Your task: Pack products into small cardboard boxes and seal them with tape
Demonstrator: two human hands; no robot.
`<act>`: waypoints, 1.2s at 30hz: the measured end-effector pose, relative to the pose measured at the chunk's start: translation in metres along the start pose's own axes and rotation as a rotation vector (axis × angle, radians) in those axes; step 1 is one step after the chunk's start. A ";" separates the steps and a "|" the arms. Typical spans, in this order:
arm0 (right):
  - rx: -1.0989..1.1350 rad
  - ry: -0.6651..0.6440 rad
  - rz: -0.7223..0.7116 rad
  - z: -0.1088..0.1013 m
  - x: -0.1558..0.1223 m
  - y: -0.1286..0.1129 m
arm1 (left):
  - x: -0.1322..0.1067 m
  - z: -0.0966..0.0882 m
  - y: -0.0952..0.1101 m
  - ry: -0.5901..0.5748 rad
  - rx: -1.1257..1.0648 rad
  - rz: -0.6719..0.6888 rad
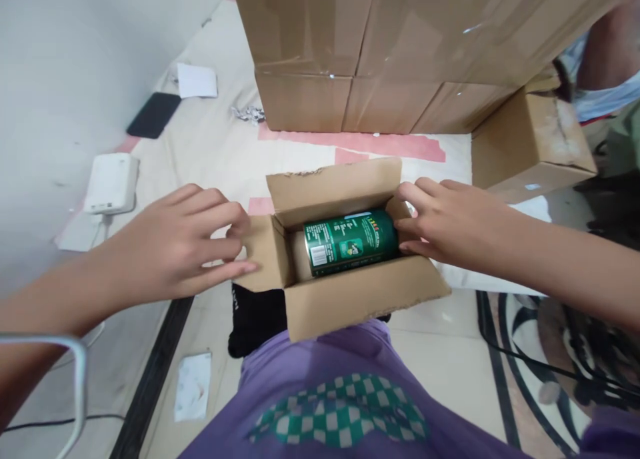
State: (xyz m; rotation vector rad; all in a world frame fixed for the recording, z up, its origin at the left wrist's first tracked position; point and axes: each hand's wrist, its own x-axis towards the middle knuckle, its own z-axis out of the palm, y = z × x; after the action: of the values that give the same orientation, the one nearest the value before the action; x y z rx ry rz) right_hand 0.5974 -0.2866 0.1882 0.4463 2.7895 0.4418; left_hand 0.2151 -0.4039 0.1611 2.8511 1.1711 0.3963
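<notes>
Oblong brown cardboard box [367, 297]: likely light; grip walls.
Left hand [193, 245]: nine o'clock, fingers apart.
Right hand [430, 212]: three o'clock, grip unclear.

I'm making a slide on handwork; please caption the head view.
Left hand at one end flap, right hand at the opposite end of an open cardboard box, green can lying inside.

Remotely, I am seeing a dark green can [353, 242] carrying white print and multicoloured digits, in a plain brown box [367, 302]. Near, a purple garment [340, 412] is displaying green-and-grey checks. Far left, I am viewing a black phone [154, 115]; pink patches [350, 143] are streaking the pale surface [205, 142].
</notes>
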 end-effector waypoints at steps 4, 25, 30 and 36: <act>0.003 -0.012 0.035 0.009 -0.001 -0.003 | 0.001 0.003 0.010 -0.254 -0.080 -0.117; 0.074 0.011 0.160 0.014 -0.013 -0.015 | 0.090 0.014 0.062 -0.466 0.116 -0.282; 0.101 0.019 0.209 0.018 -0.016 -0.019 | 0.081 0.041 0.071 -0.409 0.146 -0.382; 0.126 0.076 0.185 0.025 -0.015 -0.014 | 0.070 0.045 0.073 -0.284 0.029 -0.508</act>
State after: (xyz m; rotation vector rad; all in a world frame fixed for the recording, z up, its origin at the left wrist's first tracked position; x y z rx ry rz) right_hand 0.6158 -0.2980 0.1646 0.7349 2.8724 0.3299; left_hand 0.3239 -0.4048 0.1428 2.3883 1.7566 -0.0476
